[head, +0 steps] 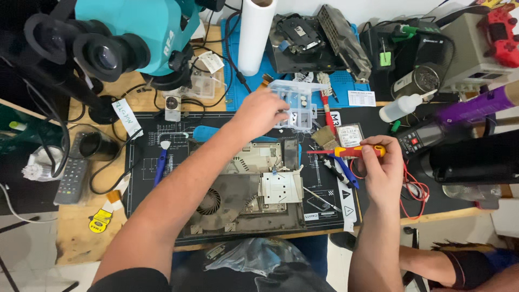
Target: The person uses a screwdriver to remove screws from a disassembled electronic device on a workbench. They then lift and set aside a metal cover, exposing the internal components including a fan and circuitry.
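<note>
Left hand (pixel 259 111) reaches forward over the black work mat (pixel 146 135), fingers curled down onto the near edge of a small clear parts box (pixel 294 103) with many compartments. Whether the fingertips pinch anything inside cannot be told; the hand covers that corner. The box sits at the far edge of the mat, overlapping a blue mat (pixel 346 81) behind it.

Right hand (pixel 381 162) is closed around a screwdriver (pixel 348 152) with a red and yellow handle. It is held roughly level, tip pointing left, above the right part of the black mat and not touching anything there.

Between the two forearms lies an opened device (pixel 246 197), cover off: round fan (pixel 208 203) at its left, square metal shield plate (pixel 280 188) right of centre, pale board section further back. It lies at the near edge of the surface (pixel 75 238).

Around it:
- small drive with a white label (pixel 350 135), just beyond the right hand
- brush (pixel 326 116) beside the parts box, right side
- blue-handled tool (pixel 161 162) on the left of the mat
- teal microscope (pixel 135 32), far left, eyepieces facing the camera
- white paper roll (pixel 255 32) standing at the back
- white squeeze bottle (pixel 400 108) lying to the right
- remote control (pixel 71 181) off the mat, left
- red game controller (pixel 503 35), far right corner
- red wire (pixel 416 192) looped just right of the right wrist
</note>
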